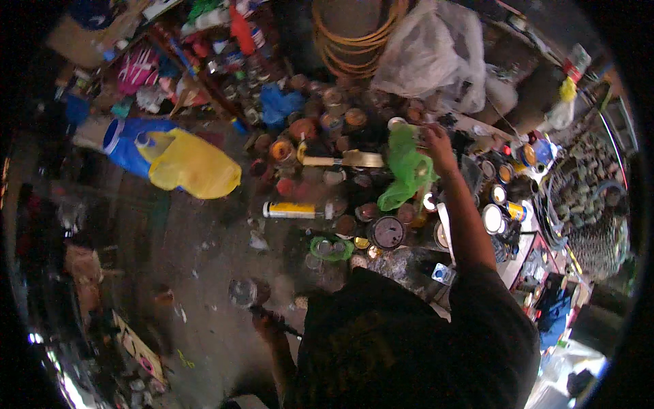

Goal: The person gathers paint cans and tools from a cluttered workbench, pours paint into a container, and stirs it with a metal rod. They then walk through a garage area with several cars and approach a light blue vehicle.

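Observation:
My right hand [439,148] reaches out over crowded cans, its fingers curled at the upper edge of a crumpled green plastic bag [407,167]. A light can rim [396,123] shows just beside the bag's top. Lower down, my left hand [268,328] is closed around a dark slim handle [289,330] whose kind I cannot make out. Just beyond that hand is a grey round object [242,293], dim and blurred; whether it joins the handle I cannot tell. Between the hands, a yellow and white cartridge tube [294,210] lies on its side.
Many used cans and jars surround a large dark lid [387,232]. A wooden-handled tool [343,159] lies across them. A yellow plastic bag [194,163] covers a blue container [126,146] at left. A coiled hose [351,51] and clear plastic sheeting [436,58] are at the back.

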A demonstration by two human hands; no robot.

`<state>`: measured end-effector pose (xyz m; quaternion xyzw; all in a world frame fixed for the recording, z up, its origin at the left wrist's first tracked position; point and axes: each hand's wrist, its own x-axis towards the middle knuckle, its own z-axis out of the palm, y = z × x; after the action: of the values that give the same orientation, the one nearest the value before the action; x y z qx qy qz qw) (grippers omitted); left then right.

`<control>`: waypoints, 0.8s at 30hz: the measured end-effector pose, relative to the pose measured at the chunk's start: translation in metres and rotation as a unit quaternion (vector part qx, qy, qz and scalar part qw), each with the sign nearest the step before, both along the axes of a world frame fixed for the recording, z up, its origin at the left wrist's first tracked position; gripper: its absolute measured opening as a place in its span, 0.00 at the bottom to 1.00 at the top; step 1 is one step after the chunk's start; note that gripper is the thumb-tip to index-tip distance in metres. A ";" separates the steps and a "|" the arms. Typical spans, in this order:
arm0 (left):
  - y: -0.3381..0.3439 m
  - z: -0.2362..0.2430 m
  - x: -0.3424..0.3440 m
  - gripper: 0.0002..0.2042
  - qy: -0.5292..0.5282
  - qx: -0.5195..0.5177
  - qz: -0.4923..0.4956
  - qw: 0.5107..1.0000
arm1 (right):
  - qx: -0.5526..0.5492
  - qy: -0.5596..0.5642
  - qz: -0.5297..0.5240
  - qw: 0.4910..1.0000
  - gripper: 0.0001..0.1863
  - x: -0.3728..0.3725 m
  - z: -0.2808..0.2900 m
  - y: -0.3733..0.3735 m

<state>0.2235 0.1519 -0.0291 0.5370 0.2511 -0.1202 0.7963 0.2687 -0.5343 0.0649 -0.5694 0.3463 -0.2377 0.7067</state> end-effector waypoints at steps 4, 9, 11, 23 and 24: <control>-0.031 0.025 0.052 0.19 0.013 0.018 -0.062 0.998 | -0.024 -0.014 -0.020 0.999 0.19 -0.024 -0.030 -0.018; -0.063 0.027 0.142 0.09 -0.006 -0.014 -0.056 0.998 | -0.086 0.026 -0.009 0.996 0.20 -0.015 -0.028 0.000; -0.075 0.023 0.169 0.08 0.002 -0.015 -0.037 0.999 | -0.165 0.061 0.015 0.984 0.21 -0.011 -0.025 0.001; -0.252 0.122 0.163 0.10 0.047 -0.017 -0.181 0.982 | -0.135 -0.026 -0.025 0.990 0.21 -0.025 -0.020 0.014; -0.286 0.122 0.164 0.11 0.032 -0.055 -0.206 0.976 | -0.139 -0.016 -0.033 0.990 0.22 -0.029 -0.019 0.016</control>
<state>0.3874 -0.1345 0.0934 0.5289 0.1532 -0.3124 0.7741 0.2399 -0.5186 0.0457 -0.6462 0.3177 -0.3157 0.6179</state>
